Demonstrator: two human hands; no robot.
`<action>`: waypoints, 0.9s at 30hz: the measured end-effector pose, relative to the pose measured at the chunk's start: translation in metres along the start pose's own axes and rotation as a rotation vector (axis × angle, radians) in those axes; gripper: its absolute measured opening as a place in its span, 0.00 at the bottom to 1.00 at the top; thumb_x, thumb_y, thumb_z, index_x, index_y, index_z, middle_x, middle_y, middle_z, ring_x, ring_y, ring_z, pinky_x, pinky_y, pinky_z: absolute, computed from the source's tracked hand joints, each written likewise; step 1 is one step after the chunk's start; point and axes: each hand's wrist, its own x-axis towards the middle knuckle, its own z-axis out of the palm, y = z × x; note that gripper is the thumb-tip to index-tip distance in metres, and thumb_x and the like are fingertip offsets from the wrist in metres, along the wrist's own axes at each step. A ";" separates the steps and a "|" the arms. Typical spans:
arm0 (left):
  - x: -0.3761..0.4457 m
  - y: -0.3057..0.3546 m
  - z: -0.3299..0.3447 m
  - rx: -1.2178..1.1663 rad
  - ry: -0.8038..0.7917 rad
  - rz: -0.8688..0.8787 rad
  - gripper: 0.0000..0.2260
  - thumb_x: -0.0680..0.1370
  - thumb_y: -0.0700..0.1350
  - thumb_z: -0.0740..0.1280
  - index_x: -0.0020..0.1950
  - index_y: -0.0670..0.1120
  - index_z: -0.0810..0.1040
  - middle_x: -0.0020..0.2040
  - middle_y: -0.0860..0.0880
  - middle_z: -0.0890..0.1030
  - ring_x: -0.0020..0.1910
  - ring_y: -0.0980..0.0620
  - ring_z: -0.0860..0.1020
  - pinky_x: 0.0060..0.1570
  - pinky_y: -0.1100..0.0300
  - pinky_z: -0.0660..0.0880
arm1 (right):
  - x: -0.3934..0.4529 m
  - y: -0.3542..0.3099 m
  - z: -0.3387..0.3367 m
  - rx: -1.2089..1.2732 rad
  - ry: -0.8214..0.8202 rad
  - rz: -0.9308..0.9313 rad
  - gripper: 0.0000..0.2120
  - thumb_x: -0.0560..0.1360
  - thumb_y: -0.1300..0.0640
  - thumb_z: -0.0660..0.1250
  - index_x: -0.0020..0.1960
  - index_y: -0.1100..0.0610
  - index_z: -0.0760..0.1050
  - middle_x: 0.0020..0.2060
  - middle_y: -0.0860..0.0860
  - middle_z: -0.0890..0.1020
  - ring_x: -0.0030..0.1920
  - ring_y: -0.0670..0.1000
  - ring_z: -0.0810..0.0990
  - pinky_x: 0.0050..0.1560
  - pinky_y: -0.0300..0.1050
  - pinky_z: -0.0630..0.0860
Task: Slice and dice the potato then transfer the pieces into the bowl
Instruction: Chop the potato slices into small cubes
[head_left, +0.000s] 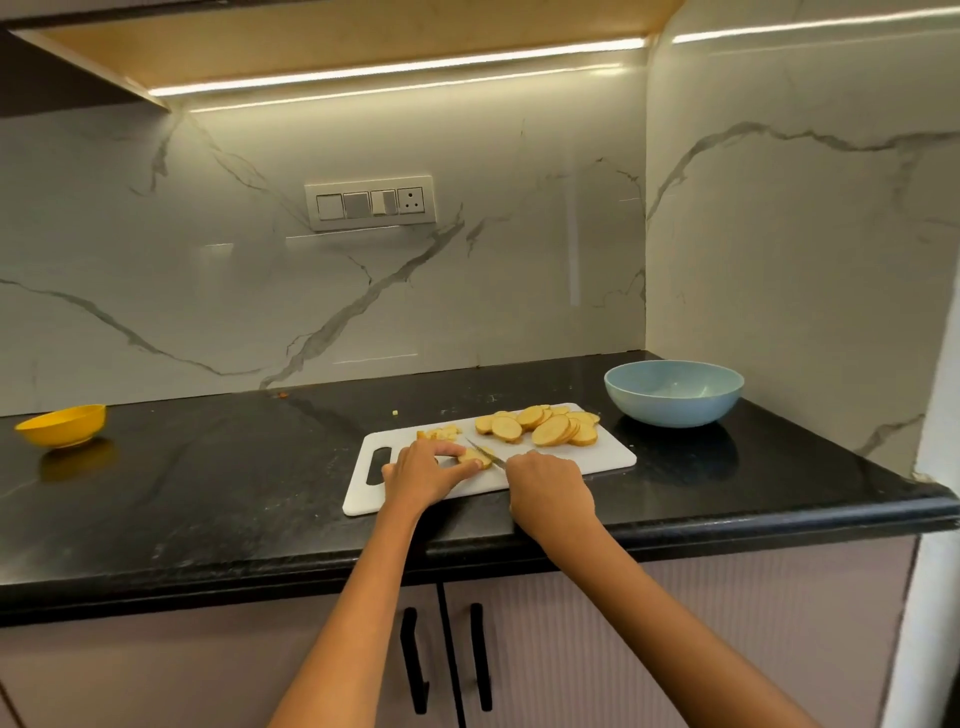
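Note:
A white cutting board (602, 460) lies on the black counter. Several round potato slices (543, 426) are heaped at its far right. A few small diced bits (441, 432) lie at its far left. My left hand (423, 470) pinches a potato piece (475, 457) flat on the board between thumb and fingers. My right hand (548, 491) grips a knife whose handle is hidden in the fist; the blade (485, 453) crosses that piece. A light blue bowl (674, 393) stands empty to the right of the board.
A yellow bowl (62, 426) sits far left on the counter (234, 493). Marble walls close the back and right side. The counter's front edge runs just below my hands, with cabinet doors (447, 660) underneath. A small potato crumb (396, 413) lies behind the board.

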 end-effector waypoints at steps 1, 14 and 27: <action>0.000 -0.001 0.000 0.000 -0.003 0.000 0.17 0.71 0.61 0.68 0.56 0.56 0.80 0.64 0.54 0.76 0.63 0.50 0.72 0.61 0.50 0.64 | 0.000 0.003 0.001 0.047 0.001 0.033 0.10 0.80 0.59 0.58 0.59 0.59 0.72 0.53 0.55 0.78 0.51 0.53 0.78 0.46 0.42 0.71; 0.005 -0.004 0.002 -0.013 0.008 -0.017 0.16 0.71 0.61 0.69 0.55 0.57 0.80 0.63 0.54 0.76 0.63 0.50 0.72 0.61 0.50 0.66 | 0.002 0.005 0.002 0.219 -0.025 0.118 0.10 0.79 0.56 0.60 0.56 0.59 0.73 0.50 0.55 0.79 0.48 0.52 0.78 0.46 0.44 0.72; 0.006 -0.002 0.000 -0.051 0.021 -0.022 0.13 0.70 0.59 0.71 0.51 0.56 0.82 0.60 0.54 0.78 0.60 0.49 0.73 0.61 0.49 0.67 | 0.008 0.002 0.001 0.124 -0.002 0.068 0.09 0.79 0.58 0.59 0.57 0.59 0.73 0.51 0.55 0.79 0.50 0.54 0.78 0.46 0.44 0.71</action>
